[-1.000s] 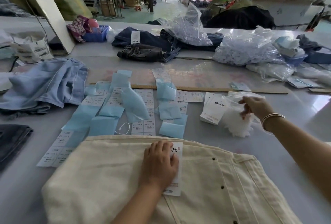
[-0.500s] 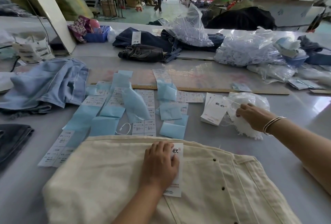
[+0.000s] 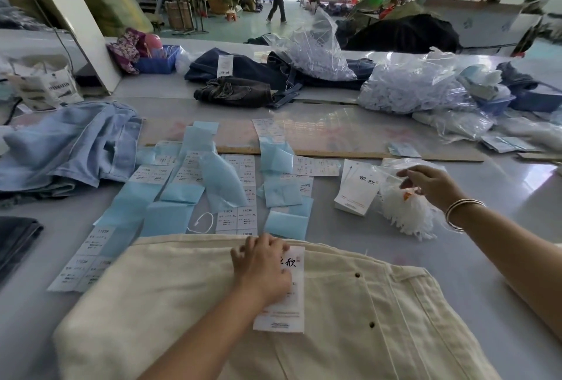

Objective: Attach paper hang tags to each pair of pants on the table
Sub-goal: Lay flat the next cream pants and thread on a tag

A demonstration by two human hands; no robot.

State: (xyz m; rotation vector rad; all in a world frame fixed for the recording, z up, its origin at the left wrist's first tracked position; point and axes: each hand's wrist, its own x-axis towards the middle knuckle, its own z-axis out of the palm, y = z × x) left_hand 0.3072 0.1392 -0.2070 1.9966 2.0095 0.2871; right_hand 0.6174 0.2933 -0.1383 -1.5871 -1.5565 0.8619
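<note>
Left hand [image 3: 263,270] presses flat on a white hang tag [image 3: 284,316], pinning it to the cream pants [image 3: 349,319] at the table's near edge. Brush-style black characters show beside the fingers. Right hand [image 3: 431,186] pinches into the bag of white loop fasteners [image 3: 406,212], just beside the tag stack [image 3: 355,189] printed alike. Size stickers [image 3: 235,217] read "1103# XL". Bare grey table [image 3: 486,246] lies right of the pants.

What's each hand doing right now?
Left hand: open, pressing the hang tag flat on the cream pants.
Right hand: pinching a white tie from the bundle.
</note>
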